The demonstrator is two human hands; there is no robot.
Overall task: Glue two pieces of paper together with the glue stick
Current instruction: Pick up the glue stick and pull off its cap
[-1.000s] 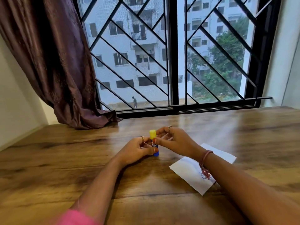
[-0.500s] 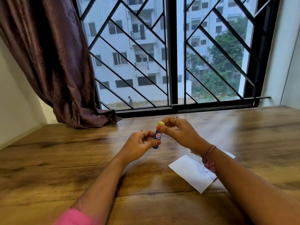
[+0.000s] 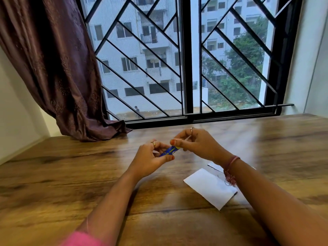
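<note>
You are at the opening step, and no gluing has begun. Your left hand (image 3: 150,158) grips the blue barrel of the glue stick (image 3: 170,151) between thumb and fingers, holding it above the wooden table (image 3: 53,174) and tilted so its top leans toward your right hand (image 3: 197,142). That right hand pinches the cap end with thumb and curled fingers; the cap itself is hidden under your fingertips, so I cannot tell whether it is off yet or only loosened. My judgement is that you are pulling or twisting it free.

The white paper (image 3: 211,189) lies flat on the table under your right forearm, near your wrist and apart from both hands. A second edge shows just behind it, partly hidden by the wrist thread (image 3: 229,172), so two sheets may lie overlapped, but I cannot confirm that. No glue is seen on the paper. Left to do, as I read it: expose the glue, spread it on one sheet, and press the other onto it.

Compared with half a second ago, the stick has tipped from nearly upright to a marked slant, and the yellow cap that showed above your fingers is now covered. Your hands sit a little farther apart, and the paper has not been touched.
</note>
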